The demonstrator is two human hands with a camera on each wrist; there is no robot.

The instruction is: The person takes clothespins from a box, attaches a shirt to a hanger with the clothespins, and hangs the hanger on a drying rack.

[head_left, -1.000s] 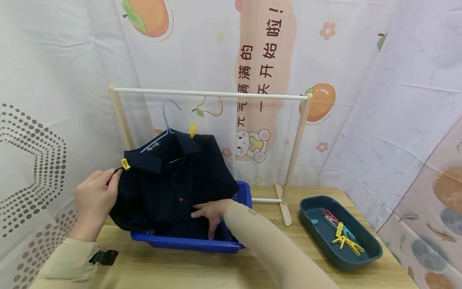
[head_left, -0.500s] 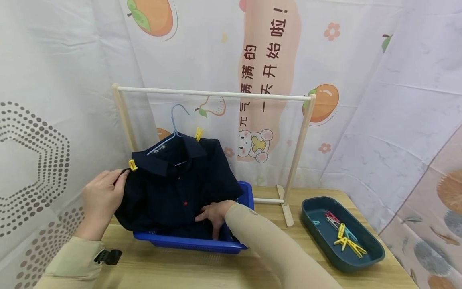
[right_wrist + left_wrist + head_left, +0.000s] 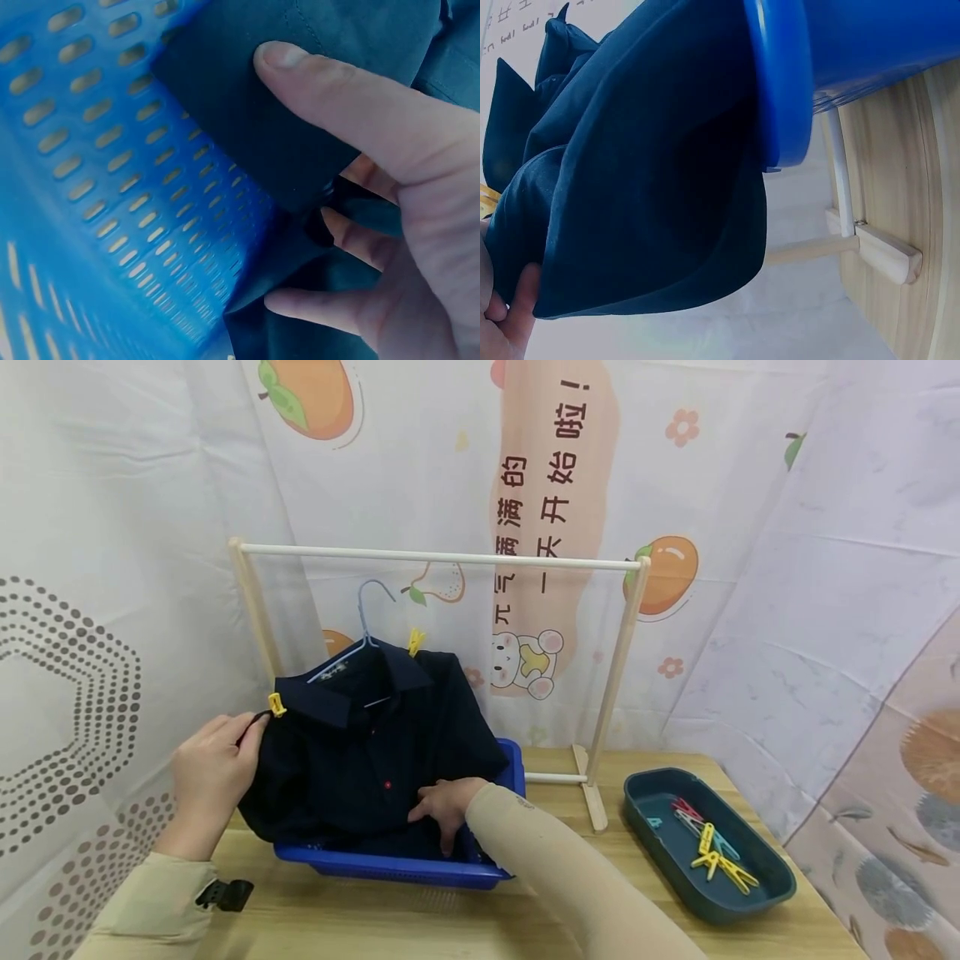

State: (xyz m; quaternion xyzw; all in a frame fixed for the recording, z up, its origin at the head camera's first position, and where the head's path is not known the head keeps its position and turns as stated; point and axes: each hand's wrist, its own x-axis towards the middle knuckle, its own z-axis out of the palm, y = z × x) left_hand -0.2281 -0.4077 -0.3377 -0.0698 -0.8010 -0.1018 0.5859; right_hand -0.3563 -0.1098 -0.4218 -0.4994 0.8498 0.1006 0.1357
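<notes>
A dark navy shirt [image 3: 337, 777] on a thin blue wire hanger [image 3: 366, 618] lies partly in a blue plastic basket [image 3: 390, 864]. Two yellow clothespins [image 3: 277, 704] sit at its shoulders, one on each side. My left hand [image 3: 217, 768] pinches the shirt's edge at the left shoulder, just below the left clothespin. My right hand [image 3: 450, 806] reaches into the basket at the shirt's lower front. In the right wrist view its thumb [image 3: 322, 90] lies over a cloth edge, with fingers partly hidden beneath. The hanger's hook stands free, below the rack's bar.
Behind the basket stands a wooden rack with a white horizontal bar [image 3: 450, 557]. A dark green tray [image 3: 660, 860] holding several coloured clothespins [image 3: 708, 839] is at the right of the wooden table [image 3: 375, 927]. Printed curtains [image 3: 420, 460] hang behind.
Over the second, my left hand, the hanger and the shirt's upper part have shifted slightly right. My right hand has stayed nearly in place, and little differs in the last half second.
</notes>
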